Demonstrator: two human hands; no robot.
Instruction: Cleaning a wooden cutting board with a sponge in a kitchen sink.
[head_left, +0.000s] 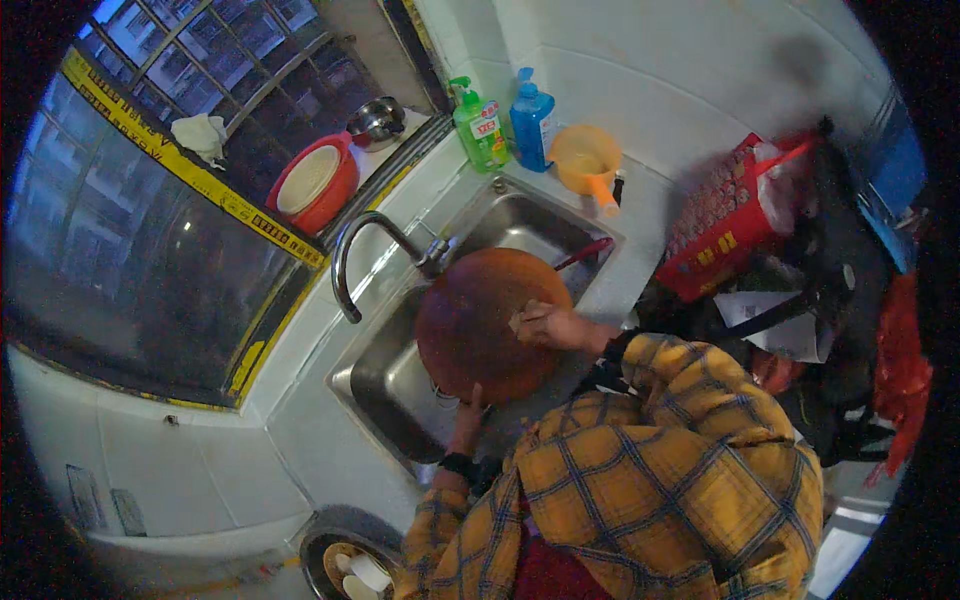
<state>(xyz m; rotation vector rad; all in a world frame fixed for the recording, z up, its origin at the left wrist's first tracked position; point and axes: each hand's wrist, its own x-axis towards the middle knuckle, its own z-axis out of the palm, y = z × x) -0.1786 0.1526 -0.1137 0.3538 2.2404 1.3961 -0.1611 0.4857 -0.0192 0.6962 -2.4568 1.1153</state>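
A large round reddish-brown piece (480, 322), perhaps a wok or a round board, is held tilted over the double-bowl stainless steel sink (375, 386). My left hand (471, 416) grips its lower edge, with some fingers hidden behind it. Against the face of the round piece, my right hand (559, 326) is closed around a small pale item (519, 321), possibly a scrubbing pad; most of it is covered by the fingers. The curved chrome faucet (345, 262) stands just left of the round piece. No water stream is visible from its spout.
Behind the sink stand a green pump bottle (478, 127), a blue pump bottle (531, 124) and an orange dipper (585, 161). A dark red handle (585, 253) lies in the far bowl. A red bag (720, 217) is at right. The windowsill bears a red basin (334, 199).
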